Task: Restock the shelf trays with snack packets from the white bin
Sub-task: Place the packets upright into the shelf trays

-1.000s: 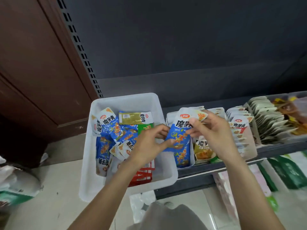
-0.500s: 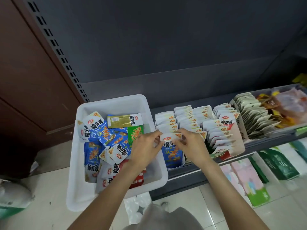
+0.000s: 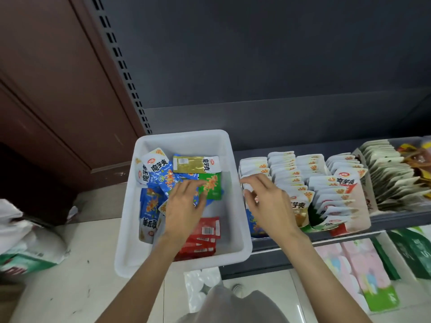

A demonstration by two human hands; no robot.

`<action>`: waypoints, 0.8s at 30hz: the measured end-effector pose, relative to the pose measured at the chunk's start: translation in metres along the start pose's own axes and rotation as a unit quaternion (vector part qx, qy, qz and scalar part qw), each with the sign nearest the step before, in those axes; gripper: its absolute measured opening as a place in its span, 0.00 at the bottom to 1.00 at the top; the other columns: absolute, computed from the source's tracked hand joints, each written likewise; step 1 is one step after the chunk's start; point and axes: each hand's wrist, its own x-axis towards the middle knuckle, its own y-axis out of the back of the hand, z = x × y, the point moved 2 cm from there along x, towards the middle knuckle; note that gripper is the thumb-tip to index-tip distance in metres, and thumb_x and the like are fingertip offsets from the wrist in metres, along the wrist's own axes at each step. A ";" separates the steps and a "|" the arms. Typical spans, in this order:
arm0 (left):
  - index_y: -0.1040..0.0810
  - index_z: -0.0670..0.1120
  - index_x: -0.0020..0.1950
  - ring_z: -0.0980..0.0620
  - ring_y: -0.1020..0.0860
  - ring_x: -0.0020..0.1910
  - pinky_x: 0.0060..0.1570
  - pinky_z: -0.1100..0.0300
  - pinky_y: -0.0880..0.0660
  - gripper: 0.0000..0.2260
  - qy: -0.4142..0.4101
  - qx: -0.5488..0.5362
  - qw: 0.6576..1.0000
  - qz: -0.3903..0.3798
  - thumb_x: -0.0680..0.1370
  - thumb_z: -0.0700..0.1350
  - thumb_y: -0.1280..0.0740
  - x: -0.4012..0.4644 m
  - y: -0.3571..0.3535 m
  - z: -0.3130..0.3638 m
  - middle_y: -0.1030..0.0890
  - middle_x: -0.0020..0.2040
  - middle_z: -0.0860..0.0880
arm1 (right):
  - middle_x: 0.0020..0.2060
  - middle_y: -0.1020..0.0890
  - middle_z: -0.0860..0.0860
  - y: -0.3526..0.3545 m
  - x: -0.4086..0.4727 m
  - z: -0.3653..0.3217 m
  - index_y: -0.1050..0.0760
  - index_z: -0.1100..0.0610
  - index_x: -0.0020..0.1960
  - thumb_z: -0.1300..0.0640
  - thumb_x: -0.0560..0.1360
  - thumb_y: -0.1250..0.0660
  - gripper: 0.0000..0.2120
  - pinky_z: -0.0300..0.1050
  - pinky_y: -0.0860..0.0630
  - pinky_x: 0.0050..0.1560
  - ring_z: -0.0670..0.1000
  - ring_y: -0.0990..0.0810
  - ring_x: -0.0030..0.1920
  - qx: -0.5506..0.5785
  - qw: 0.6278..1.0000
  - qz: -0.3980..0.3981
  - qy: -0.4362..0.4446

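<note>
Blue packets (image 3: 163,180) under left hand (image 3: 184,206) fingers (image 3: 196,186)

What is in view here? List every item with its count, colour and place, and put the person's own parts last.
white bin: one, white, on the left end of the shelf
loose snack packets: several, mostly blue, plus one gold, one green and a red stack, inside the bin
shelf trays: a row, pale, on the dark shelf right of the bin
filed packets: many, white-topped, standing in rows in the trays
beige packets: many, beige, further right on the shelf
pink packs: a few, pink, on the lower level
white bag: one, white and green, on the floor at left
left hand: fingers reaching onto the bin's packets
right hand: over the leftmost tray, fingers loosely curled, holding nothing
</note>
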 end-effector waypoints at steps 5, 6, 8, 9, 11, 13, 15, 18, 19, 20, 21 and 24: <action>0.35 0.45 0.71 0.42 0.32 0.65 0.66 0.50 0.36 0.26 0.197 0.073 0.955 -0.208 0.76 0.50 0.33 -0.020 -0.002 -0.062 0.29 0.65 0.43 | 0.57 0.21 0.51 -0.074 0.028 -0.042 0.25 0.54 0.61 0.63 0.75 0.36 0.15 0.49 0.22 0.49 0.53 0.21 0.55 -0.001 0.976 -0.194 0.103; 0.40 0.45 0.73 0.43 0.35 0.68 0.68 0.51 0.39 0.30 0.204 0.094 0.943 -0.246 0.76 0.53 0.34 -0.018 -0.007 -0.065 0.32 0.67 0.43 | 0.60 0.23 0.52 -0.093 0.034 -0.046 0.27 0.55 0.65 0.65 0.75 0.37 0.19 0.51 0.23 0.54 0.54 0.23 0.59 -0.016 0.965 -0.239 0.110; 0.46 0.43 0.75 0.42 0.39 0.69 0.69 0.51 0.40 0.37 0.194 0.152 0.922 -0.299 0.75 0.58 0.34 -0.011 -0.017 -0.066 0.37 0.71 0.43 | 0.64 0.27 0.54 -0.126 0.044 -0.049 0.33 0.56 0.70 0.67 0.74 0.37 0.25 0.52 0.26 0.60 0.56 0.27 0.63 -0.054 0.941 -0.306 0.132; 0.47 0.43 0.76 0.42 0.40 0.69 0.68 0.51 0.39 0.39 0.190 0.180 0.913 -0.313 0.74 0.60 0.34 -0.007 -0.021 -0.065 0.39 0.71 0.43 | 0.66 0.28 0.54 -0.140 0.049 -0.048 0.36 0.56 0.71 0.66 0.74 0.36 0.26 0.53 0.27 0.61 0.57 0.28 0.64 -0.076 0.931 -0.331 0.136; 0.46 0.44 0.75 0.41 0.40 0.68 0.66 0.52 0.36 0.39 0.196 0.205 0.902 -0.325 0.73 0.59 0.32 -0.002 -0.026 -0.062 0.39 0.70 0.43 | 0.67 0.29 0.56 -0.158 0.054 -0.042 0.40 0.58 0.73 0.60 0.75 0.33 0.29 0.53 0.27 0.60 0.58 0.27 0.63 -0.113 0.918 -0.359 0.122; 0.42 0.44 0.73 0.40 0.39 0.68 0.64 0.52 0.34 0.36 0.203 0.201 0.900 -0.329 0.72 0.56 0.29 0.001 -0.027 -0.062 0.39 0.69 0.43 | 0.64 0.28 0.57 -0.166 0.053 -0.036 0.44 0.58 0.74 0.55 0.74 0.30 0.34 0.52 0.24 0.54 0.58 0.24 0.59 -0.137 0.920 -0.353 0.101; 0.41 0.45 0.72 0.39 0.39 0.69 0.65 0.51 0.35 0.36 0.215 0.190 0.899 -0.330 0.71 0.55 0.28 0.002 -0.026 -0.067 0.39 0.69 0.42 | 0.62 0.27 0.57 -0.169 0.051 -0.037 0.45 0.58 0.74 0.55 0.73 0.29 0.36 0.51 0.25 0.50 0.57 0.23 0.57 -0.156 0.921 -0.340 0.107; 0.39 0.44 0.70 0.42 0.38 0.69 0.66 0.52 0.36 0.35 0.223 0.191 0.904 -0.310 0.71 0.54 0.27 0.002 -0.022 -0.074 0.35 0.68 0.43 | 0.64 0.29 0.57 -0.171 0.049 -0.038 0.44 0.55 0.73 0.55 0.72 0.29 0.35 0.52 0.25 0.51 0.58 0.24 0.58 -0.160 0.918 -0.341 0.120; 0.38 0.43 0.69 0.43 0.36 0.68 0.65 0.53 0.34 0.32 0.216 0.199 0.909 -0.297 0.72 0.52 0.28 0.003 -0.019 -0.072 0.34 0.67 0.43 | 0.65 0.31 0.57 -0.172 0.049 -0.038 0.43 0.53 0.73 0.55 0.72 0.29 0.35 0.52 0.25 0.53 0.58 0.25 0.59 -0.154 0.920 -0.340 0.118; 0.37 0.43 0.68 0.44 0.33 0.66 0.62 0.54 0.32 0.28 0.204 0.207 0.914 -0.284 0.74 0.51 0.30 0.003 -0.015 -0.068 0.32 0.65 0.43 | 0.66 0.32 0.57 -0.171 0.050 -0.039 0.41 0.52 0.73 0.57 0.73 0.30 0.33 0.53 0.25 0.54 0.58 0.27 0.61 -0.143 0.924 -0.336 0.114; 0.36 0.43 0.65 0.44 0.29 0.64 0.58 0.54 0.29 0.23 0.194 0.199 0.923 -0.267 0.76 0.50 0.32 0.002 -0.012 -0.065 0.29 0.63 0.43 | 0.65 0.32 0.56 -0.168 0.050 -0.040 0.39 0.51 0.72 0.57 0.73 0.31 0.30 0.52 0.26 0.56 0.58 0.28 0.61 -0.126 0.929 -0.331 0.108; 0.27 0.46 0.55 0.46 0.19 0.48 0.45 0.54 0.24 0.08 0.214 0.060 0.960 -0.171 0.78 0.48 0.36 -0.002 0.007 -0.056 0.18 0.48 0.45 | 0.56 0.25 0.52 -0.150 0.056 -0.040 0.29 0.52 0.60 0.53 0.75 0.33 0.15 0.47 0.30 0.55 0.54 0.29 0.58 -0.014 0.963 -0.262 0.061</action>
